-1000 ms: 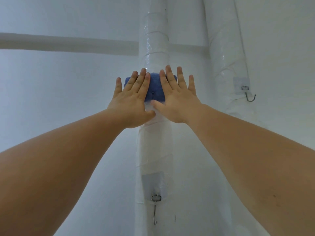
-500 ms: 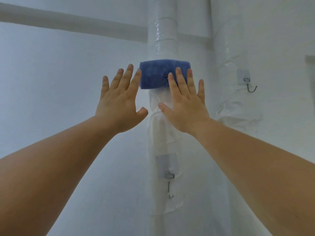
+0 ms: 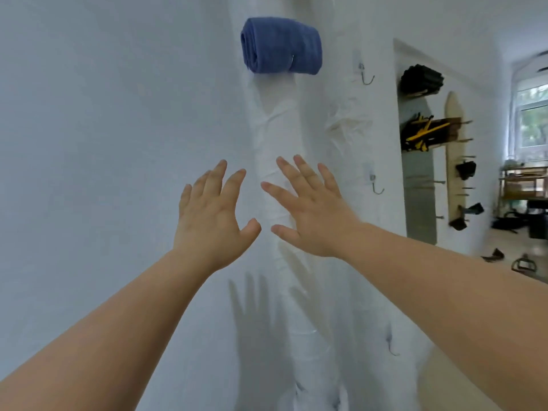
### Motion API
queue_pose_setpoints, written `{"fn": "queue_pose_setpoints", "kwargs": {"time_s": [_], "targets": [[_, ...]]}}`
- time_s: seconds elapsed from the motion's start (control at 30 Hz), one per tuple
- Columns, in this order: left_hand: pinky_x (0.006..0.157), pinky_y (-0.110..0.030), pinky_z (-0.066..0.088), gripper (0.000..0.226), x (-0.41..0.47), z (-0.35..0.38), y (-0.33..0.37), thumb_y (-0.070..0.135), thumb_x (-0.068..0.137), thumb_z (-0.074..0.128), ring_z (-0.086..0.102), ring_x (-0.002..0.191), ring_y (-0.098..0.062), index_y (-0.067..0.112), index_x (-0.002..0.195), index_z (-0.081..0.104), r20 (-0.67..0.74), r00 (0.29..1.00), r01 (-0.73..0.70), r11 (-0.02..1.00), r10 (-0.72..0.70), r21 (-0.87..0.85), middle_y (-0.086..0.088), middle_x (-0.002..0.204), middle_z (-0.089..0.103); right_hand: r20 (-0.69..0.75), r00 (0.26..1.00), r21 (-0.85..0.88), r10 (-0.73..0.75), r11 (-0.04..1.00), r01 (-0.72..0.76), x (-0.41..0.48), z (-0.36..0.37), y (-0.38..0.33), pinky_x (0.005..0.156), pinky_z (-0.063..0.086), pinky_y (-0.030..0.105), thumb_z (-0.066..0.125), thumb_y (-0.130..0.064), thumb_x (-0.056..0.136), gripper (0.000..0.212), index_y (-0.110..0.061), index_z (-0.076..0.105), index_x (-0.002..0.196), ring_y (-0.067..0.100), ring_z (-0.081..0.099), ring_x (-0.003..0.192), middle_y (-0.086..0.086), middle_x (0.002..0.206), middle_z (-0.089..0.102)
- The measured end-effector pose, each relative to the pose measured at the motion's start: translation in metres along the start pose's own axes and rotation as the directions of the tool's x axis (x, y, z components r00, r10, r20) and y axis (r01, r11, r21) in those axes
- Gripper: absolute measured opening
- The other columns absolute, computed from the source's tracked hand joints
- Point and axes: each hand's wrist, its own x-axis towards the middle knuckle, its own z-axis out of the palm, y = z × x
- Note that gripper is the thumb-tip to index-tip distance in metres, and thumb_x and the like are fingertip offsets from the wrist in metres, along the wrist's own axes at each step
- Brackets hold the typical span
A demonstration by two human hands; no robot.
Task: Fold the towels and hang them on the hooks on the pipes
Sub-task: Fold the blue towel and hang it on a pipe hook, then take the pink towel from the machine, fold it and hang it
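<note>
Both hands are empty: the left hand (image 3: 213,218) and the right hand (image 3: 311,215) hover side by side, fingers spread and relaxed. A second ago they pressed flat on the folded blue towel (image 3: 281,46); now they have dropped well below it. The towel stays up by itself, high on the white wrapped pipe (image 3: 275,137), so this one appears hung. To the right, an upper bare hook (image 3: 367,75) and a lower bare hook (image 3: 376,185) remain free for further towels.
</note>
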Motion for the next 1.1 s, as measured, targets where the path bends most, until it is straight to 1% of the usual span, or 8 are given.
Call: {"fn": "queue_pose_setpoints", "kwargs": {"time_s": [0.1,0.2,0.33,0.57,0.7,0.87,0.97,1.1], "targets": [[0.125,-0.054,0.015,0.088,-0.025,0.024,0.003,0.057,0.084,0.056,0.016,0.154,-0.031,0.029,0.159,0.021,0.084,0.996,0.001,0.994,0.008,-0.105,-0.004,0.170,0.010,0.103,0.994,-0.053,0.029,0.998,-0.024,-0.040,0.006,-0.010,0.123,-0.003,0.059,0.038,-0.069,0.092,0.079,-0.038,0.008,0.159,0.030,-0.012,0.155,0.005,0.169,-0.014],[0.124,-0.053,0.018,0.092,-0.056,0.046,0.012,0.064,0.076,0.046,0.018,0.154,-0.030,0.030,0.158,0.024,0.172,0.985,0.005,0.980,0.030,-0.197,-0.004,0.170,0.013,0.213,0.967,-0.069,0.138,0.990,-0.126,-0.083,0.016,-0.015,0.123,-0.003,0.057,0.040,-0.068,0.092,0.079,-0.040,0.008,0.158,0.030,-0.010,0.155,0.004,0.168,-0.015],[0.123,-0.054,0.020,0.091,-0.099,0.081,0.028,0.063,0.076,0.048,0.022,0.152,-0.033,0.028,0.157,0.027,0.284,0.957,0.012,0.970,0.058,-0.241,-0.008,0.169,0.016,0.336,0.916,-0.083,0.220,0.976,-0.204,-0.145,0.031,-0.014,0.123,-0.003,0.057,0.038,-0.068,0.093,0.077,-0.040,0.007,0.158,0.031,-0.010,0.155,0.004,0.168,-0.015],[0.123,-0.050,0.020,0.084,-0.190,0.145,0.083,0.054,0.085,0.063,0.021,0.152,-0.033,0.027,0.157,0.028,0.518,0.847,0.039,0.956,0.122,-0.289,-0.008,0.169,0.018,0.569,0.750,-0.017,0.337,0.917,-0.399,-0.274,0.053,-0.012,0.124,-0.002,0.055,0.041,-0.067,0.093,0.075,-0.042,0.010,0.157,0.029,-0.008,0.155,0.002,0.168,-0.014],[0.122,-0.052,0.024,0.085,-0.249,0.178,0.147,0.058,0.084,0.060,0.024,0.151,-0.035,0.027,0.156,0.030,0.653,0.728,0.023,0.945,0.209,-0.327,-0.009,0.168,0.021,0.716,0.574,-0.034,0.397,0.842,-0.539,-0.379,0.056,-0.013,0.123,-0.003,0.055,0.046,-0.064,0.093,0.075,-0.042,0.013,0.156,0.030,-0.008,0.155,0.001,0.168,-0.014],[0.121,-0.049,0.024,0.090,-0.330,0.199,0.269,0.064,0.076,0.050,0.027,0.149,-0.036,0.025,0.155,0.033,0.757,0.529,-0.039,0.903,0.382,-0.428,-0.012,0.166,0.025,0.843,0.264,-0.203,0.468,0.732,-0.651,-0.541,0.031,-0.011,0.123,-0.001,0.057,0.044,-0.066,0.094,0.075,-0.040,0.014,0.157,0.033,-0.008,0.155,0.003,0.168,-0.015],[0.122,-0.046,0.021,0.083,-0.377,0.196,0.350,0.054,0.087,0.063,0.022,0.151,-0.032,0.026,0.157,0.029,0.769,0.419,-0.055,0.859,0.483,-0.509,-0.009,0.167,0.021,0.866,0.084,-0.306,0.492,0.656,-0.690,-0.637,-0.006,0.000,0.123,0.000,0.058,0.045,-0.062,0.095,0.074,-0.039,0.013,0.157,0.034,-0.010,0.155,0.004,0.167,-0.018],[0.123,-0.044,0.023,0.082,-0.441,0.186,0.450,0.053,0.089,0.062,0.021,0.152,-0.029,0.028,0.158,0.025,0.766,0.282,-0.113,0.812,0.578,-0.572,-0.005,0.168,0.018,0.841,-0.089,-0.409,0.533,0.519,-0.751,-0.751,-0.066,0.021,0.122,0.002,0.060,0.048,-0.059,0.094,0.074,-0.037,0.015,0.157,0.035,-0.006,0.155,0.007,0.168,-0.013]]}}
